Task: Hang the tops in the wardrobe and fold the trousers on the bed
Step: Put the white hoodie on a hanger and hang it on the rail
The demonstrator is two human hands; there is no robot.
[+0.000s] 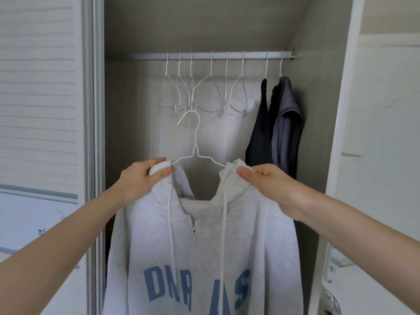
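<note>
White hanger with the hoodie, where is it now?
Head view, centre: the white hanger sits inside the grey hoodie, held below the rail.

hoodie (204,246): hem cut off below | hanger (196,153): shoulders hidden inside

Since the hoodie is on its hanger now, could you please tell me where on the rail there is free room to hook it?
The rail has its widest bare gap between the empty white hangers and the dark tops at the right. The left and middle stretch is crowded with empty hangers, some overlapping. Both hands, left hand and right hand, hold the hoodie on its hanger below the rail.
</note>
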